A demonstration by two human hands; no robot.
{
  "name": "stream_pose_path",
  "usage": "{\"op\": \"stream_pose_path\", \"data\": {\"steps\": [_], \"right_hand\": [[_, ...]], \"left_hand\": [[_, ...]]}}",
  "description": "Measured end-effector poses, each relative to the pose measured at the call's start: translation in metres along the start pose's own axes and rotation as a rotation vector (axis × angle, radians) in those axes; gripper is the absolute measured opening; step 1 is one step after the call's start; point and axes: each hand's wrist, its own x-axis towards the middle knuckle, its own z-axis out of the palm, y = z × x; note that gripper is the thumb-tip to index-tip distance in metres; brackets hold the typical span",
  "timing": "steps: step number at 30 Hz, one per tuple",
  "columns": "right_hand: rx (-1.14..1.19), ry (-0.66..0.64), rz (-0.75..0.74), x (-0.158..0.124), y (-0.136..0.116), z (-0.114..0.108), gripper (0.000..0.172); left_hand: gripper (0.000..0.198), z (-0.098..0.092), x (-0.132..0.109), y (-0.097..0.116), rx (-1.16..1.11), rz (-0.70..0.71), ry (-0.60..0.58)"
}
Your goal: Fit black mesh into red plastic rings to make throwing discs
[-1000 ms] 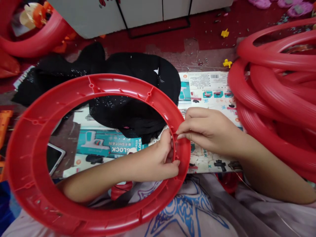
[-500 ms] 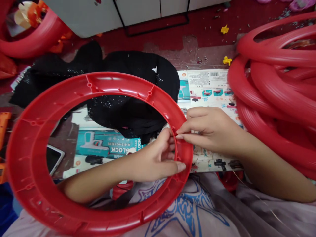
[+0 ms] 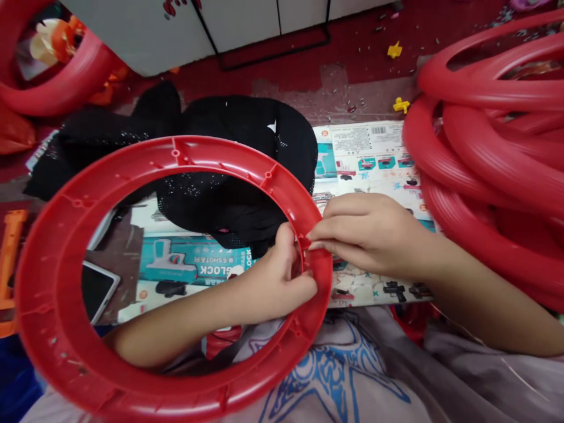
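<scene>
A large red plastic ring [image 3: 66,305] is tilted over my lap, its hollow, ribbed side with screw posts facing me. My left hand [image 3: 282,282] reaches through the middle of the ring and is closed on its right inner rim, with the thumb over the edge. My right hand [image 3: 365,229] comes from the right, its thumb and fingers pinched together at the ring's channel just above the left thumb. Whatever those fingertips hold, if anything, is too small or hidden to make out. A few tiny bits lie in the lower left of the channel.
Red ribbed rings [image 3: 476,147] are piled at the right; another ring [image 3: 79,82] stands at the upper left. Black cloth [image 3: 247,129] lies on printed cardboard [image 3: 370,141] behind my hands. A phone-like device [image 3: 99,288], orange parts [image 3: 11,258] and yellow pieces [image 3: 400,106] lie around.
The red ring has turned a little clockwise, its right edge shifting left. My left thumb has drawn in closer to the rim, and my right fingertips have moved slightly left with the ring.
</scene>
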Motion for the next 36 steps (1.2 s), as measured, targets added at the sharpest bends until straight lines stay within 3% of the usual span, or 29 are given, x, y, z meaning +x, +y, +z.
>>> {"op": "stream_pose_path", "data": {"steps": [3,8,18,24,29,36], "right_hand": [[-0.030,0.009,-0.024,0.000,-0.002,0.002,0.023],[-0.040,-0.014,-0.019,-0.002,-0.002,0.003,0.024],[0.054,-0.065,0.088,0.001,-0.005,0.000,0.025],[0.019,-0.078,0.083,0.000,0.000,-0.001,0.020],[-0.082,-0.091,-0.098,-0.001,0.001,-0.006,0.029],[-0.043,-0.100,-0.116,0.000,0.000,-0.003,0.026]], "left_hand": [[0.042,-0.004,-0.002,0.002,0.095,-0.025,-0.059],[0.053,-0.003,-0.004,0.007,0.029,0.027,-0.143],[0.049,0.006,-0.003,0.003,-0.406,0.057,-0.148],[0.048,0.002,-0.003,-0.001,-0.081,0.040,-0.029],[0.051,-0.003,-0.006,0.002,0.035,0.029,-0.180],[0.043,-0.003,-0.008,0.004,0.043,-0.053,-0.301]]}}
